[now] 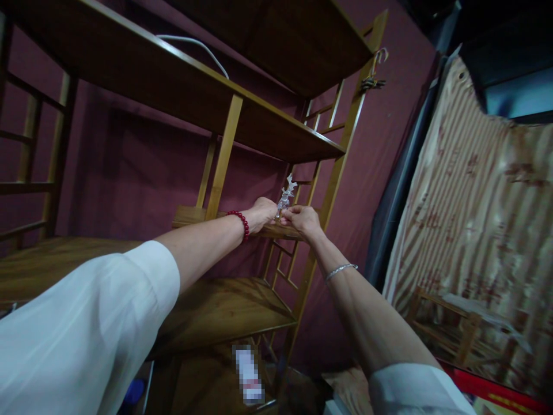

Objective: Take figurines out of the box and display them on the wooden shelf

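A clear, glassy figurine (285, 199) with a pointed, branching top stands upright at the right end of the small middle shelf (283, 230). My left hand (264, 212), below a red bead bracelet, reaches to the figurine's left side near its base; most of its fingers are hidden behind the wrist. From the right, my right hand (303, 219) pinches the lower part of the figurine between thumb and fingers. A silver bangle (341, 271) circles the right wrist.
The wooden shelf unit (227, 150) stands against a purple wall. A white cable (194, 41) lies on the upper board, and wire hangers (375, 72) hang from the right post. To the right are a striped curtain (484, 190) and a wooden chair (466, 334).
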A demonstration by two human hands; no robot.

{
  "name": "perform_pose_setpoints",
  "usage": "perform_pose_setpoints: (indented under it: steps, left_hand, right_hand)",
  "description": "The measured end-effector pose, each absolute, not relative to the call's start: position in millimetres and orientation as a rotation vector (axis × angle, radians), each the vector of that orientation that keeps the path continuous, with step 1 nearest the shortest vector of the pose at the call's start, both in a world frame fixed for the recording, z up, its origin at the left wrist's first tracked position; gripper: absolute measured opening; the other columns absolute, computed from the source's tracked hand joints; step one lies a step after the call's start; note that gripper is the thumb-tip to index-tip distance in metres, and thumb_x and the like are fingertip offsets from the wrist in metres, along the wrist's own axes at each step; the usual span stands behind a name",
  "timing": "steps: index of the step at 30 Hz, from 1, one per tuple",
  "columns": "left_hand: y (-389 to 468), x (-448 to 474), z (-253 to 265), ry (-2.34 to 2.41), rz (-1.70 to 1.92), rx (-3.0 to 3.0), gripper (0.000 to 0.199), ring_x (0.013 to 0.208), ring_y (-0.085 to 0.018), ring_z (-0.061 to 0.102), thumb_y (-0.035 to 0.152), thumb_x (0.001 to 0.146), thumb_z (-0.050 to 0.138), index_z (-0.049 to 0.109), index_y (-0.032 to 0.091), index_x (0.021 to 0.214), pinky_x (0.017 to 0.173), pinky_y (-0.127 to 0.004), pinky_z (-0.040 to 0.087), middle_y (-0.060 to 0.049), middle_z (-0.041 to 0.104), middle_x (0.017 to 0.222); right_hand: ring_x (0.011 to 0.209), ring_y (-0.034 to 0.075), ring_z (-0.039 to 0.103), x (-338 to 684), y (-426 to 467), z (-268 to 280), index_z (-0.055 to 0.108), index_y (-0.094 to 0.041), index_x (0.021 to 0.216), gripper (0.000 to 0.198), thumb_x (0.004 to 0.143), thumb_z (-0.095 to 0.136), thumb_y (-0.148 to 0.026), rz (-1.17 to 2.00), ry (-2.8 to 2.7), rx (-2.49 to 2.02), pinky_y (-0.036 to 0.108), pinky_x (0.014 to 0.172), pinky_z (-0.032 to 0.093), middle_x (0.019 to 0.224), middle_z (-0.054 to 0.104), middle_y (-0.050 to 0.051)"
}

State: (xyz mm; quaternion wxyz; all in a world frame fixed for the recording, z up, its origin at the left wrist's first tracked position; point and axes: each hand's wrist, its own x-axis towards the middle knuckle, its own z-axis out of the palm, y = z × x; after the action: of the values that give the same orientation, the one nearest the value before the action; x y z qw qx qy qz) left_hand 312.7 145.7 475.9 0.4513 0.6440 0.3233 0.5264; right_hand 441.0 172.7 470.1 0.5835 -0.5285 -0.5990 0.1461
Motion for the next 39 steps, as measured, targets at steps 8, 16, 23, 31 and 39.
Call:
perform_pose_setpoints:
  steps: [8,16,23,31,39]
  left_hand:
    - [150.5,312.3,478.1,0.8,1.305,1.593,0.013,0.05,-0.008,0.055,0.001,0.067,0.056,0.053,0.011,0.06,0.054,-0.019,0.045,-0.001,0.058,0.052]
    - [156.9,313.1,476.6,0.692,1.215,1.62,0.005,0.053,-0.008,0.058,0.007,0.069,0.059,0.058,0.011,0.066,0.06,-0.02,0.047,-0.003,0.062,0.058]
    - [160.0,317.4,473.6,0.687,1.2,1.587,0.008,0.055,-0.008,0.058,0.004,0.071,0.054,0.058,0.01,0.072,0.059,-0.02,0.047,-0.002,0.061,0.057]
    - [164.8,321.2,473.5,0.675,1.211,1.619,0.007,0.054,-0.007,0.056,0.004,0.071,0.054,0.057,0.01,0.072,0.06,-0.021,0.046,-0.002,0.06,0.059]
    - [165.7,320.9,471.8,0.709,1.237,1.603,0.01,0.056,-0.007,0.056,0.002,0.07,0.053,0.054,0.012,0.072,0.059,-0.021,0.045,-0.001,0.059,0.062]
  right_hand:
    - [0.04,0.01,0.058,437.7,175.6,475.7,0.055,-0.016,0.053,0.018,0.066,0.066,-0.011,0.366,-1.393,-1.245,0.015,0.038,0.046,0.042,0.058,-0.001]
    - [0.04,0.01,0.057,440.1,180.8,476.6,0.055,-0.017,0.053,0.019,0.067,0.062,-0.007,0.353,-1.404,-1.233,0.018,0.042,0.048,0.04,0.057,-0.003]
    - [0.04,0.011,0.057,443.9,187.3,473.1,0.056,-0.017,0.054,0.016,0.068,0.061,-0.009,0.248,-1.431,-1.268,0.018,0.041,0.047,0.038,0.055,-0.004]
    - [0.044,0.01,0.059,451.0,194.6,475.7,0.057,-0.016,0.057,0.012,0.069,0.06,-0.012,0.159,-1.481,-1.314,0.014,0.038,0.043,0.044,0.058,-0.002]
    - [0.044,0.011,0.059,451.8,201.8,475.2,0.058,-0.015,0.057,0.012,0.068,0.061,-0.014,0.134,-1.532,-1.354,0.015,0.04,0.043,0.042,0.057,-0.002]
